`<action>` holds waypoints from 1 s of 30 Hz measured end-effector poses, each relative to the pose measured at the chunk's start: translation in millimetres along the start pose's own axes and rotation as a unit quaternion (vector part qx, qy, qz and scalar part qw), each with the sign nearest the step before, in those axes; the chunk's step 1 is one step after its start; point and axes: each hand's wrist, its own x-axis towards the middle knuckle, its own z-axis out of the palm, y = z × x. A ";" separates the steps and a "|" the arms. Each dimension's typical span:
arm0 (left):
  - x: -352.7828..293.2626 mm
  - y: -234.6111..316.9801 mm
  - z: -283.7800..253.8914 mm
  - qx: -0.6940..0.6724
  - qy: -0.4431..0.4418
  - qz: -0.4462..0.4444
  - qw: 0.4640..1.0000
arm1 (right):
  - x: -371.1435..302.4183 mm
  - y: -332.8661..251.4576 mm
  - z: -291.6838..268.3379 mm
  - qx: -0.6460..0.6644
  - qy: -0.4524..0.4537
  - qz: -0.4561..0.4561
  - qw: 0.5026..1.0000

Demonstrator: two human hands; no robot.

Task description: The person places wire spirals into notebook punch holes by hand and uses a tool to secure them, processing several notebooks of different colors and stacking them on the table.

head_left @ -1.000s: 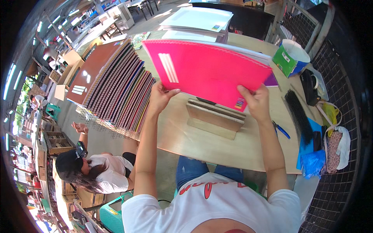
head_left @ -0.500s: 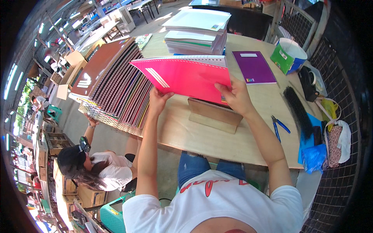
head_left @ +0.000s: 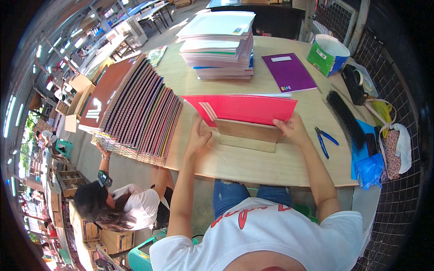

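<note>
A pinkish-red notebook (head_left: pixel 246 108) stands upright and slightly tilted just behind a small L-shaped wooden stand (head_left: pixel 247 132) on the table. My right hand (head_left: pixel 293 129) grips its right end, thumb on the front cover and fingers behind. At the lower left corner is my left hand (head_left: pixel 198 137), its fingers closed round the edge and partly hidden behind the cover. Beyond the notebook rises a stack of loose white sheets and covers (head_left: pixel 217 49). A purple notebook (head_left: pixel 289 72) lies flat to the right of that stack.
Spiral-bound notebooks (head_left: pixel 135 106) form a tall pile at left. Blue-handled pliers (head_left: pixel 324 141), black spiral coils (head_left: pixel 346 122), a cut-open green and blue container (head_left: pixel 327 56) and bags (head_left: pixel 368 171) line the right side. A co-worker (head_left: pixel 122 203) sits at lower left, a hand by the pile.
The notebook has come down and nearer, from raised above the table to upright behind the wooden stand. Both hands moved down with it. The view has shifted slightly.
</note>
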 end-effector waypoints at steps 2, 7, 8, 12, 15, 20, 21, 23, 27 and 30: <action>23.6 54.4 30.9 -0.138 0.004 0.033 0.990 | -22.9 37.8 -11.0 0.035 0.084 -0.028 0.995; 23.6 59.2 31.9 -0.264 -0.036 -0.057 0.962 | -34.5 65.8 10.4 -0.008 0.134 -0.072 0.988; 22.8 53.2 30.9 -0.271 -0.041 -0.072 0.959 | -34.3 63.4 12.2 0.041 0.122 -0.020 0.992; 13.3 59.6 46.5 -0.208 -0.023 -0.040 0.977 | -33.3 59.8 -5.9 0.074 0.095 0.043 0.992; 4.8 83.2 62.4 -0.272 0.011 -0.129 0.954 | -31.7 63.9 -2.1 0.125 0.120 -0.020 0.985; 14.3 47.0 29.5 -0.240 0.018 -0.095 0.966 | -35.7 61.5 10.6 0.148 0.110 -0.017 0.983; 16.1 43.8 26.3 -0.252 0.030 -0.105 0.962 | -36.9 60.4 13.8 0.156 0.110 -0.027 0.981; 16.0 58.4 37.1 -0.270 0.034 -0.122 0.955 | -39.0 63.1 7.5 0.099 0.088 -0.044 0.990; 2.9 145.8 34.0 -0.010 0.264 0.096 0.960 | -41.8 51.1 -52.0 0.063 0.173 0.007 0.983; -0.8 246.7 55.5 0.117 0.201 0.273 0.933 | -27.4 77.1 -172.1 -0.450 0.326 0.096 0.826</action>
